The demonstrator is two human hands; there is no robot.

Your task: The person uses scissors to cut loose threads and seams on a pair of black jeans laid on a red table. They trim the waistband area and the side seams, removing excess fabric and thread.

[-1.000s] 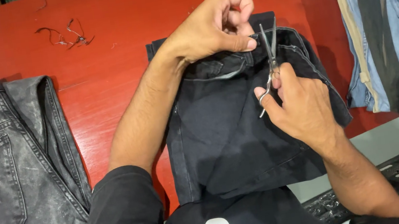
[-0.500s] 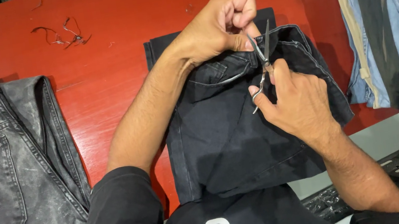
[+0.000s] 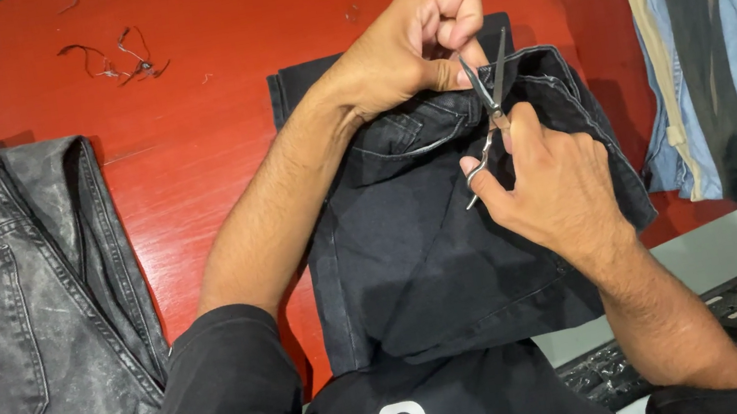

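The right hand (image 3: pixel 553 189) grips small scissors (image 3: pixel 492 106), blades slightly apart — now nearer the waistband than a second ago. The left hand (image 3: pixel 408 50) pinches that waistband of the black jeans (image 3: pixel 415 258), which lie folded on the red tabletop (image 3: pixel 176 90) — trimming looks underway.

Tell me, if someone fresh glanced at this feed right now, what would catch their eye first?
Probably the small scissors in the right hand, blades open and pointed up at the waistband of the folded black jeans in mid-frame, where the left hand pinches the fabric. Next, the bright red table, with washed grey jeans lying at the left edge. Loose thread scraps sit near the top left.
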